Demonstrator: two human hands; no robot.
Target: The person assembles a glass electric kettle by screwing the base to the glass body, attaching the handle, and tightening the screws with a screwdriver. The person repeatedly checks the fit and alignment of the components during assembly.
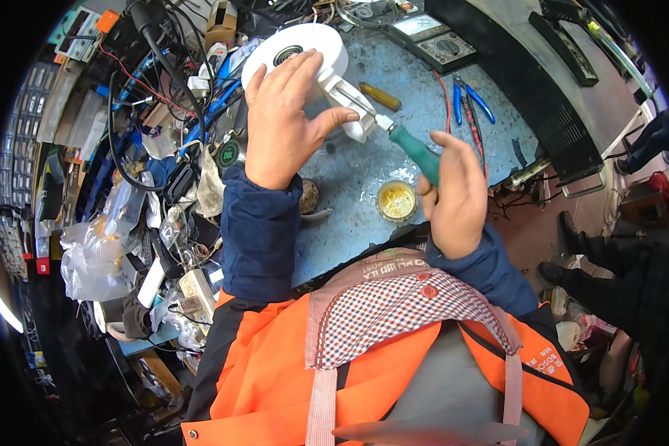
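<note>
A white round appliance (333,46) with a dark coiled centre and a short white stem lies at the far side of the bench. My left hand (286,111) grips it, fingers spread over the disc and thumb along the stem. My right hand (457,195) is closed around the end of a green-handled screwdriver (415,152). The screwdriver's metal shank points into the stem's open end; its very tip is hidden. Just left of my right hand stands a small round tub (397,201) with yellowish stuff inside. Beyond the stem lies a yellow-brown handled tool (380,97).
Blue-handled pliers (474,102) and a multimeter (444,46) with red leads lie on the blue bench mat (342,249). Cables, plastic bags (97,256) and parts crowd the left side. A long black panel (528,82) borders the right. Another person's legs (595,279) show farther right.
</note>
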